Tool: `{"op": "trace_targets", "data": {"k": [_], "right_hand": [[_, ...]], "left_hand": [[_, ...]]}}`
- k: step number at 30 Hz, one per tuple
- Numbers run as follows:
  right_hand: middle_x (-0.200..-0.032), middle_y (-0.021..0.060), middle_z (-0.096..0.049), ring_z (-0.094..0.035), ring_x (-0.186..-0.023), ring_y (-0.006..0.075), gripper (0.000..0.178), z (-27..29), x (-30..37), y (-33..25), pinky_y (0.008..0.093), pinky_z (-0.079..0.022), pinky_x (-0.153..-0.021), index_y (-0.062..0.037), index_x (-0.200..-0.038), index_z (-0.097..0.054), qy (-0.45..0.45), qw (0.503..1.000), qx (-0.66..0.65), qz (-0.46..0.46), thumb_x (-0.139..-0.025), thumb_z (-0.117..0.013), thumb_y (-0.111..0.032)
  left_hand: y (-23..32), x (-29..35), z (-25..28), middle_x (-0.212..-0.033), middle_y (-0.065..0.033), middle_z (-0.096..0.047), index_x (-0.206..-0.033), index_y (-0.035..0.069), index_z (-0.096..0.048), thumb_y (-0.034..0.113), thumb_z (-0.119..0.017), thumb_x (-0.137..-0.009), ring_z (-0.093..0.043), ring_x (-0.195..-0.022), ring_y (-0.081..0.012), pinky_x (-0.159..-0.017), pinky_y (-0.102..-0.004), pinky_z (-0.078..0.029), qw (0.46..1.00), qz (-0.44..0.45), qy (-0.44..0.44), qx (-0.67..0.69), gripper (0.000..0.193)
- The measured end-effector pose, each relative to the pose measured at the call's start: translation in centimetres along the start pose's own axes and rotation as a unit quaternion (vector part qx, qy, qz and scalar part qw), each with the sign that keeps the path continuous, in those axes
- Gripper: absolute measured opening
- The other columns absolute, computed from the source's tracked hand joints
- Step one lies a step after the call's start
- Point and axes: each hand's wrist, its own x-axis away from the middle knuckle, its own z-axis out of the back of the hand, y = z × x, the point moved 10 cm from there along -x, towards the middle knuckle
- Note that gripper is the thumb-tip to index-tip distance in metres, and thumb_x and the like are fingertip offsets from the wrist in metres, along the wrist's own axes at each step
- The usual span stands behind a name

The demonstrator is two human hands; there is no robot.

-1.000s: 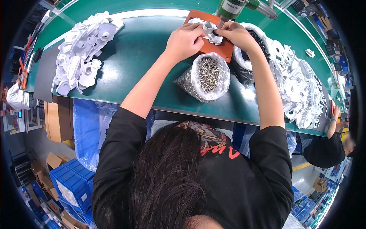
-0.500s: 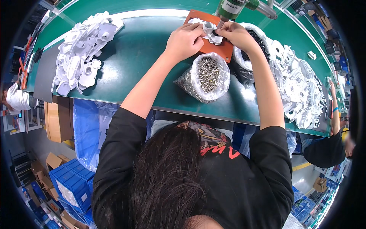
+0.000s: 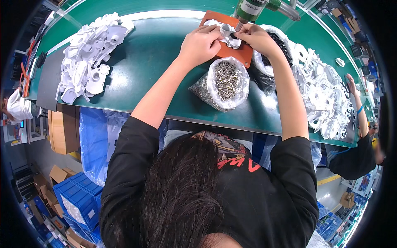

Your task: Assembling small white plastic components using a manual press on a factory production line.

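Note:
A white plastic part (image 3: 226, 30) with an upright round collar lies on an orange-brown fixture plate (image 3: 232, 52). My left hand (image 3: 202, 44) grips its left side, fingers bent over the edge. At its right side my right hand (image 3: 257, 39) is closed in a pinch beside a small black piece (image 3: 233, 36); whatever sits between the fingertips is hidden. The tip of a green power screwdriver (image 3: 249, 11) points down right by those fingertips. Just in front of the plate, a clear bag of metal screws (image 3: 227, 80) stands with its mouth wide.
A bag of black parts (image 3: 285, 45) stands behind my right forearm. White plastic parts are heaped at the left (image 3: 89, 62) and at the right (image 3: 322, 93) of the green table (image 3: 153, 41). Another person's arm (image 3: 361, 111) reaches in at the far right.
The other person's hand at the far right has moved toward the white heap, and a loose white part there has shifted slightly. Both my hands stay in place.

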Motion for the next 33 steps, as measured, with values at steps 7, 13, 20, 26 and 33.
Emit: {"op": "trace_targets", "data": {"k": [7,13,20,26,33], "right_hand": [[-0.070,0.0016,-0.055,-0.047,-0.066,0.0097,0.029,-0.05,-0.08,0.15,0.0252,-0.038,-0.063,-0.0008,-0.083,-0.060,-0.009,1.000,0.013,-0.004,-0.083,-0.065,-0.030],[-0.069,0.0016,-0.054,-0.046,-0.065,0.0101,0.030,-0.01,-0.02,0.03,0.0256,-0.037,-0.062,-0.0006,-0.084,-0.061,-0.006,1.000,0.013,0.001,-0.083,-0.064,-0.030],[-0.067,0.0014,-0.053,-0.045,-0.064,0.0101,0.030,0.12,0.08,-0.01,0.0262,-0.037,-0.061,-0.0008,-0.085,-0.061,-0.001,1.000,0.029,-0.004,-0.083,-0.064,-0.030],[-0.067,0.0015,-0.053,-0.045,-0.064,0.0101,0.029,0.12,0.14,-0.09,0.0260,-0.037,-0.061,-0.0009,-0.085,-0.061,0.004,0.999,0.032,-0.004,-0.084,-0.064,-0.029],[-0.067,0.0057,-0.051,-0.046,-0.064,0.0170,0.031,0.22,0.08,0.07,0.0317,-0.039,-0.062,-0.0030,-0.073,-0.052,0.019,1.000,0.009,0.002,-0.082,-0.064,-0.030]], "left_hand": [[0.06,0.00,0.08,-0.110,-0.0100,-0.064,-0.089,0.011,-0.068,0.011,-0.055,-0.076,-0.060,-0.103,-0.0279,-0.084,-0.0376,-0.050,1.000,-0.006,0.006,-0.006,0.018],[-0.02,0.01,0.07,-0.110,-0.0097,-0.065,-0.090,0.011,-0.068,0.011,-0.055,-0.077,-0.060,-0.103,-0.0281,-0.085,-0.0376,-0.050,1.000,0.003,0.002,-0.003,0.018],[0.00,0.04,0.06,-0.110,-0.0098,-0.064,-0.090,0.011,-0.068,0.011,-0.055,-0.076,-0.060,-0.103,-0.0289,-0.085,-0.0376,-0.050,1.000,-0.004,0.009,0.000,0.018],[0.10,0.01,0.10,-0.110,-0.0094,-0.064,-0.091,0.011,-0.067,0.011,-0.056,-0.077,-0.060,-0.103,-0.0289,-0.085,-0.0375,-0.050,1.000,-0.007,0.007,-0.008,0.018],[0.00,0.06,0.08,-0.110,-0.0091,-0.065,-0.090,0.011,-0.067,0.011,-0.056,-0.077,-0.061,-0.102,-0.0279,-0.085,-0.0372,-0.050,1.000,-0.005,0.007,-0.003,0.017]]}}
